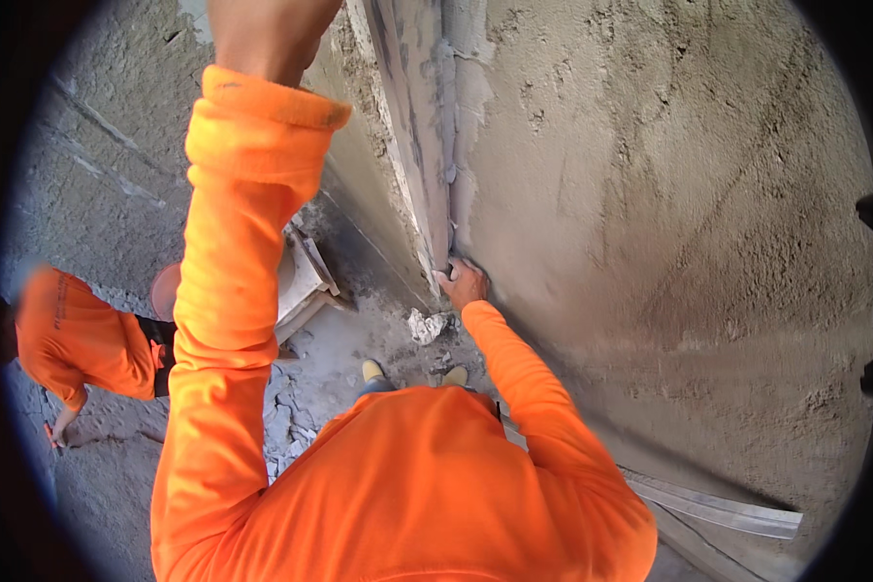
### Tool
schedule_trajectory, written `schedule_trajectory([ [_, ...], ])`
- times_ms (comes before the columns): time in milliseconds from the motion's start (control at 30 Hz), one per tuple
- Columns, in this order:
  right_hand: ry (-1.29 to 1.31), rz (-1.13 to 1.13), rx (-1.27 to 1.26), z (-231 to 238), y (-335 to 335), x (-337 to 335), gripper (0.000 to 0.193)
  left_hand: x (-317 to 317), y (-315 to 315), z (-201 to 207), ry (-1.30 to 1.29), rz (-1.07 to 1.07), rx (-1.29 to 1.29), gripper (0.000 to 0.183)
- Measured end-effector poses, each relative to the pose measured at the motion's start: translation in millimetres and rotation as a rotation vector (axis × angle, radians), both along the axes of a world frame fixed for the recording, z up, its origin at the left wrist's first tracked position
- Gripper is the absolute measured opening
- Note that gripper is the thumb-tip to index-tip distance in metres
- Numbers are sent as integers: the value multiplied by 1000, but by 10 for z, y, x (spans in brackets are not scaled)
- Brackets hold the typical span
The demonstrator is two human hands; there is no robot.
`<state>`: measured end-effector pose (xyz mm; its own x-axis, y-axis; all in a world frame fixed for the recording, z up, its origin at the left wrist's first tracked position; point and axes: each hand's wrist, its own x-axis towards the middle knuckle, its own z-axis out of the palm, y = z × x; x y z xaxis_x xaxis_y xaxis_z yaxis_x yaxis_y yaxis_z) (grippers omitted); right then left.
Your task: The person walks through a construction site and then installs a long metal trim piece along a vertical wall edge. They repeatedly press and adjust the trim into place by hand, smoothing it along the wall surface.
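A long, mortar-smeared straight board [412,116] runs down the wall corner from the upper edge of the head view. My right hand [468,282] is closed on its lower end by the right-hand wall, the thumb and fingers bent round the edge. High at the upper left, my left hand [274,37] is raised close to the left wall; its fingers lie beyond the picture's edge, so what they hold or touch is hidden. Both arms wear orange sleeves. Below the board's foot sits a pale lump of mortar [427,327] on the floor.
Rough plastered wall [669,194] fills the right side. A co-worker in an orange shirt [87,335] bends at the far left, near a round reddish container [166,291]. A pale wooden stand [306,281], broken rubble [289,419] and a long light strip [718,506] lie around me.
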<state>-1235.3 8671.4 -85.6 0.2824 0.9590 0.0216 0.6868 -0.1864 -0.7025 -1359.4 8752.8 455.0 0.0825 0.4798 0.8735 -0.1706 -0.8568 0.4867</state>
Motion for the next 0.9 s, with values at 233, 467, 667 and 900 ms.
schedule_trajectory([
  [233,27,-69,42,25,-45,-65,40,11,-92,-7,39,27,-45,49],
  [467,62,-71,-40,51,-46,-77,48,77,-95,1,-30,68,-85,50],
  [667,66,-62,-25,34,-42,-74,47,45,-72,40,-10,49,-100,54],
  [900,48,-54,-30,82,-51,-74,53,32,-72,48,-31,46,-143,57],
])
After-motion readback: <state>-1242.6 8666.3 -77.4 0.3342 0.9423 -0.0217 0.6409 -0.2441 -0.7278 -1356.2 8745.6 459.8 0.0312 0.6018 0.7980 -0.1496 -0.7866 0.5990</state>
